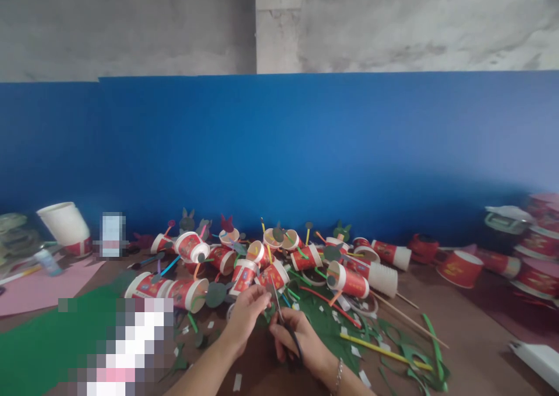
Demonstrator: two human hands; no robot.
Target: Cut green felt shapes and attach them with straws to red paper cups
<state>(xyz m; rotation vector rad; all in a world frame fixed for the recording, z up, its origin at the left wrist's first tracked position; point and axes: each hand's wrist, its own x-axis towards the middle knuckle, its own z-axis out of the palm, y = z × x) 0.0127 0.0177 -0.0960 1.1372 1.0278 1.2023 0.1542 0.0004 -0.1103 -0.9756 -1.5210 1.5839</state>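
Observation:
Black-handled scissors are in my right hand, their blades slightly apart and pointing away from me. My left hand is closed in a pinch right beside the blades. Whatever lies between its fingertips is too small to make out, though a dark greenish shape shows near the blades. Just beyond both hands a red-and-white paper cup lies on its side in a heap of similar cups with coloured pipe cleaners and paper shapes. Cut green paper and small white scraps lie under and to the right of the hands.
A large green sheet and a pink sheet cover the left side. White stacked cups stand there. Wooden sticks and a yellow pipe cleaner lie at right. Red paper tubs stand farther right. A blue wall panel rises behind.

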